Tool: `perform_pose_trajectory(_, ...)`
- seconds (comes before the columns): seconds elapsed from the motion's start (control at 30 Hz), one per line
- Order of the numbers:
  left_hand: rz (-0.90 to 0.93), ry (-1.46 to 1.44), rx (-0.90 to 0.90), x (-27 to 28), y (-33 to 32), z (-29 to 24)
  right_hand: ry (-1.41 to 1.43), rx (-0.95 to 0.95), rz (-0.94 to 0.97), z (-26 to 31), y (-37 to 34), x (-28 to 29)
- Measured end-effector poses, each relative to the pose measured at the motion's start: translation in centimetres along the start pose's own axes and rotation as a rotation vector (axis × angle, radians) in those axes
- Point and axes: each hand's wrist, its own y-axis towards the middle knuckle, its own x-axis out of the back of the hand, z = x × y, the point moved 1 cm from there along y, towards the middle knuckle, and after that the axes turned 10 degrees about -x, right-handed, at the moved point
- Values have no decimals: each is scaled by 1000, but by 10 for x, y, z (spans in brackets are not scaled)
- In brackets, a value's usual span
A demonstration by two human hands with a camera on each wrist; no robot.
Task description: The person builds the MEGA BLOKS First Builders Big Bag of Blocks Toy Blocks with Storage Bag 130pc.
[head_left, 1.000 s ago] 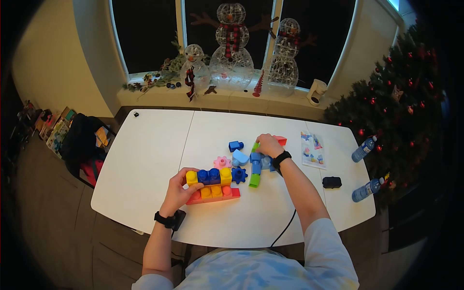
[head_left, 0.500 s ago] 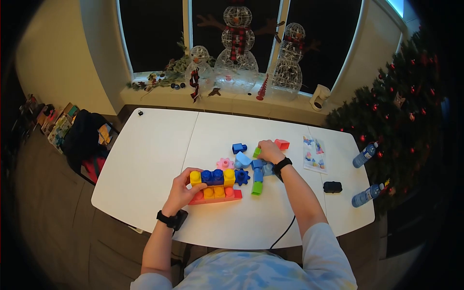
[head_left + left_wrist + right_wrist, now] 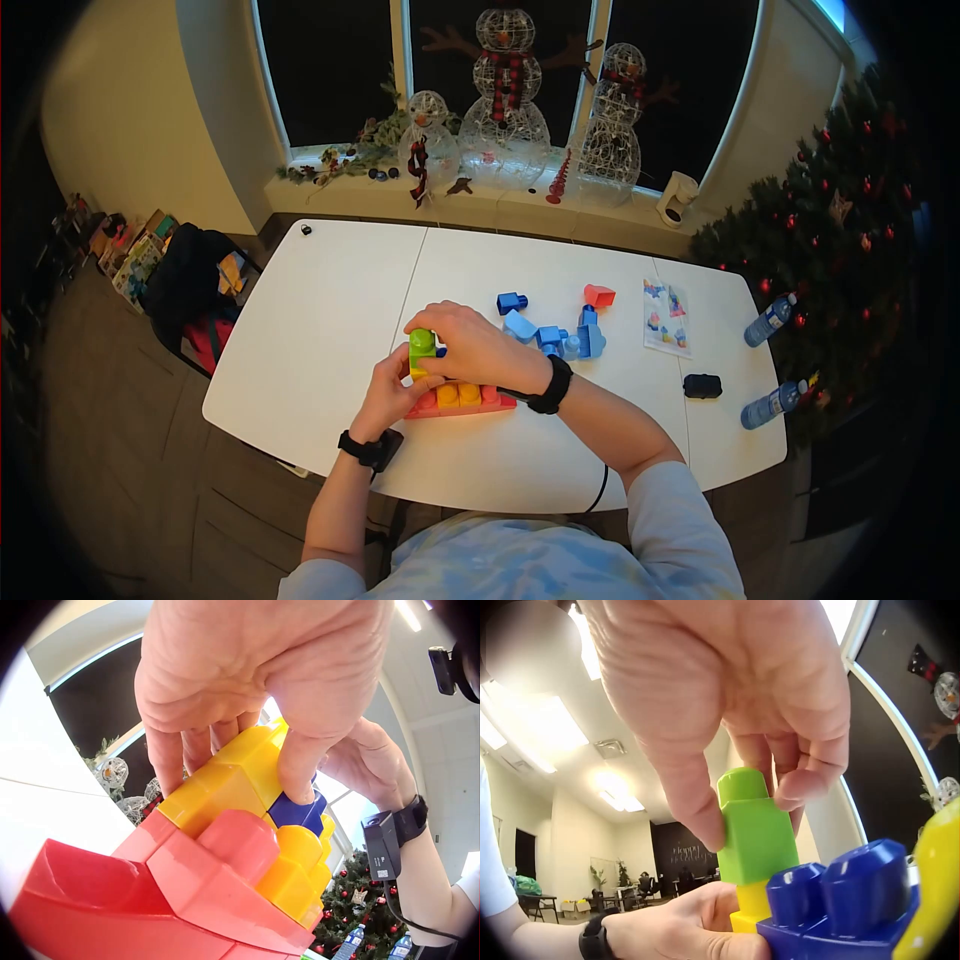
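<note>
My right hand (image 3: 480, 345) pinches a green toy building block (image 3: 757, 840) between thumb and fingers, its round stud facing up. The block sits on a yellow block (image 3: 751, 898) at the left end of a raised row. Dark blue blocks (image 3: 847, 900) continue that row. Gripping the row's left end is my left hand (image 3: 385, 400), its thumb in front and fingers behind. Below lies a base of pinkish-red blocks (image 3: 214, 870) with orange-yellow blocks (image 3: 460, 396) on it. My right hand hides most of the row in the head view.
Beyond my right hand lie light blue blocks (image 3: 520, 325), medium blue blocks (image 3: 590, 340), a dark blue block (image 3: 511, 303) and a red block (image 3: 599, 296). Further right are a picture sheet (image 3: 668, 320), a black case (image 3: 702, 386) and two water bottles (image 3: 770, 318).
My right hand has brought the green block from the loose blocks on the right leftward onto the row's left end. My left hand keeps its grip on the row.
</note>
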Motion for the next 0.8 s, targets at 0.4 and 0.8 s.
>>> perform_pose_trajectory(0.4, -28, -25, -25, -1, -1, 4, -56, 104, -20, -10, 0, -25)
perform_pose_trajectory(0.8, -79, -46, -13, 11, 4, -14, -157, -434, -77, -57, -80, 70)
